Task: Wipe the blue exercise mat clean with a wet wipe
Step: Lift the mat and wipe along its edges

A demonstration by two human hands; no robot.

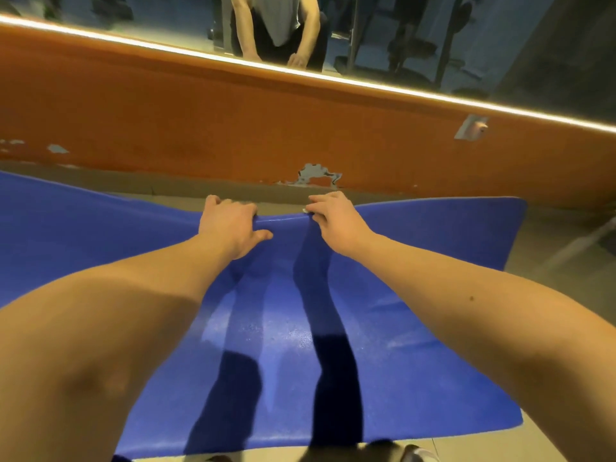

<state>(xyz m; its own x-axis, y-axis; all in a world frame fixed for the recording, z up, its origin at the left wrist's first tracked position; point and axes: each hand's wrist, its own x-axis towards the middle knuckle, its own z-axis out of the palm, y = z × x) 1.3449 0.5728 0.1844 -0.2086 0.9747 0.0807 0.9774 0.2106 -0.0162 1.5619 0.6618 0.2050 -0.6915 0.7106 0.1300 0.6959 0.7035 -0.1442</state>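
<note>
Orange wall (233, 128) with chipped paint runs under a mirror (433, 45). Only a narrow strip of floor (546, 241) parts it from the far edge of the blue exercise mat (416, 295), with more bare floor beyond the mat's right end. Left hand (230, 225) and right hand (336, 218) both curl their fingers over that far edge, lifting it slightly. A white scrap (305, 210), possibly the wipe, shows at the right fingertips.

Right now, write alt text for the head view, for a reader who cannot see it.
The left hand and right hand both clutch the lifted far edge of a blue exercise mat spread on the floor. Behind it runs an orange wall with chipped paint, topped by a mirror.
</note>
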